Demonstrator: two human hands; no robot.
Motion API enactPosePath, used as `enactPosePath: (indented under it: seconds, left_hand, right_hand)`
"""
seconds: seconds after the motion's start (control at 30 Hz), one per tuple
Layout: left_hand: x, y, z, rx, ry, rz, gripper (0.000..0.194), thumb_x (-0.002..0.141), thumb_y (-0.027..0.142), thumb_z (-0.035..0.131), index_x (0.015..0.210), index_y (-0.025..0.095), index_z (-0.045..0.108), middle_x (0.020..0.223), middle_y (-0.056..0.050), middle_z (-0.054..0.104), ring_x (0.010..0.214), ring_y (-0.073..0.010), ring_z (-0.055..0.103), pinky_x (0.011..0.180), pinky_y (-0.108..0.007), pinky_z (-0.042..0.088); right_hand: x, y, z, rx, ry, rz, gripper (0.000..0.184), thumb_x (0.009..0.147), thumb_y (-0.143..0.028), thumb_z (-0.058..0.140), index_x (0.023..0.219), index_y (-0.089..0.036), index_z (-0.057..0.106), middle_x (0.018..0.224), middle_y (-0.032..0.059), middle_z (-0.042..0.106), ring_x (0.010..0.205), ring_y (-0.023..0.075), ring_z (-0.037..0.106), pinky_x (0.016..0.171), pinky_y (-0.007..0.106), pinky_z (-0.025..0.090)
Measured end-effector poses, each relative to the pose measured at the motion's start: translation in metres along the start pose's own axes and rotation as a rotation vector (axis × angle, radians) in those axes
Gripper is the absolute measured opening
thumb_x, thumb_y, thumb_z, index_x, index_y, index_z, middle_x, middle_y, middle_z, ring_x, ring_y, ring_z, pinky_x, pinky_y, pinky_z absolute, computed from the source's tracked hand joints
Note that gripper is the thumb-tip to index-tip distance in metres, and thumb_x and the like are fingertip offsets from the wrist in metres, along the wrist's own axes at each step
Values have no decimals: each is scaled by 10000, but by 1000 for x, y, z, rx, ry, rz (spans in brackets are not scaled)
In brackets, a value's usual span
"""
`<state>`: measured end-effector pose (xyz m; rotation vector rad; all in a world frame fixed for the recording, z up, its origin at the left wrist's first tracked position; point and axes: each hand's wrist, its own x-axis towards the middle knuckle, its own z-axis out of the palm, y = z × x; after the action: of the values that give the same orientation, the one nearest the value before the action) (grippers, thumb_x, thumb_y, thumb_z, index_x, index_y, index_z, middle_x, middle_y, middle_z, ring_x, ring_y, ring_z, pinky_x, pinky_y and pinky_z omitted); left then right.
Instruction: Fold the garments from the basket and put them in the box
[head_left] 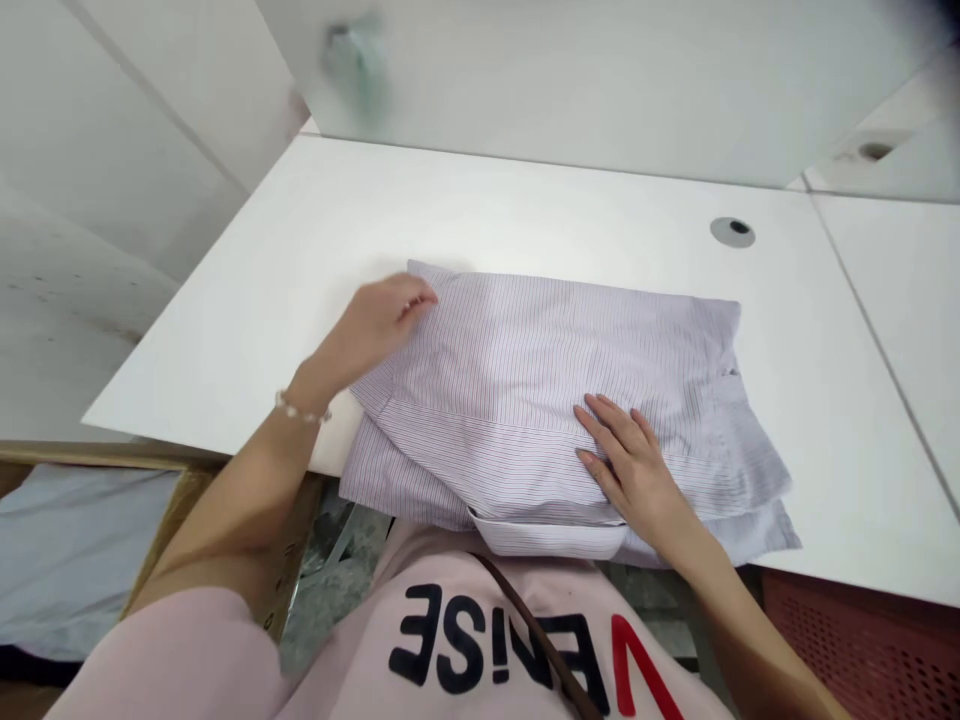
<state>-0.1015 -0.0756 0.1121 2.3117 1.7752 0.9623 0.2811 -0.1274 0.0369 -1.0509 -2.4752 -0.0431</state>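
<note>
A pale lilac shirt (517, 350) with thin dark stripes lies face down with its sides folded in. Its collar (551, 537) points toward me at the table's near edge. My left hand (382, 320) is at the shirt's upper left edge, with thumb and curled fingers closed on the cloth there; the fingertips are partly hidden. My right hand (634, 470) rests palm down on the right part of the shirt near the collar, fingers stretched out and slightly spread.
The shirt lies on a white table (247, 260) with a round grey cable hole (733, 232) at the back right. A frosted panel (562, 90) stands along the far edge. A cardboard box (161, 525) with light cloth is at lower left, a red perforated crate (862, 640) at lower right.
</note>
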Motion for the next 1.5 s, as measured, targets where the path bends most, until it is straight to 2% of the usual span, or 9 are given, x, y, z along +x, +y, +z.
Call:
enactPosePath:
  seconds: [0.13,0.33,0.43,0.67,0.8,1.07,1.2,1.33,1.5]
  left_hand:
    - [57,-51,7,26,190,-166,178,961,273,513,1056,169,622,1035,-88,655,892,-191,589,918,-355,473]
    - [87,-79,25,-84,163,-241,116,860,212,578,750,181,556,738,-21,576,752,-163,519,847,-332,464]
    - [81,-88,24,-166,290,-313,134,877,228,540,750,186,530,706,-6,533,731,-153,514,791,-312,463]
    - [69,-89,27,-158,293,-365,64,862,205,578,801,185,576,802,-21,614,798,-158,573,838,-302,481]
    - [63,-82,21,-320,253,-380,53,907,249,548,936,205,553,868,-22,624,633,-123,580,652,-276,511]
    - [9,-51,2,-290,-17,-448,346,973,382,569,1249,200,464,951,-27,660,712,-132,611,710,-283,496]
    - [-23,-49,8,-384,-55,-464,412,964,405,585,1301,219,439,1005,-18,627,872,-154,621,755,-271,471]
    - [-36,-61,20,-410,-6,-427,421,936,408,588,1291,236,442,910,14,594,798,-139,605,755,-278,465]
    - [-34,-63,28,-317,42,-398,516,844,520,644,1254,258,472,876,7,604,810,-209,664,748,-332,502]
  right_hand:
    - [2,-2,1,-5,8,9,606,1067,-337,406,1627,-393,181,1574,71,416,1448,286,415,1175,597,313]
    - [2,-1,1,-11,11,4,632,1066,-338,407,1632,-404,133,1564,75,427,1442,287,423,1168,605,329]
    - [2,-1,0,4,-10,3,633,1065,-339,412,1630,-406,137,1575,70,411,1455,282,405,1178,600,324]
    - [1,-4,0,16,-22,-8,619,1066,-332,406,1633,-376,161,1582,72,401,1463,276,396,1190,588,331]
    - [-5,-3,-15,64,-67,3,570,1052,-345,448,1598,-358,287,1578,65,406,1439,273,430,1185,569,368]
    - [-37,56,-64,-231,301,449,378,1002,-438,488,1311,-265,622,1338,135,587,1211,338,608,974,510,545]
    - [-52,84,-65,-261,270,674,422,969,-583,423,1095,-257,659,1110,157,657,938,354,671,802,531,551]
    - [-58,84,-75,-143,247,874,477,862,-721,451,832,-269,599,715,85,635,687,341,631,706,558,514]
    - [-73,72,-87,102,450,998,390,804,-716,586,847,-330,616,723,70,653,684,346,627,571,476,456]
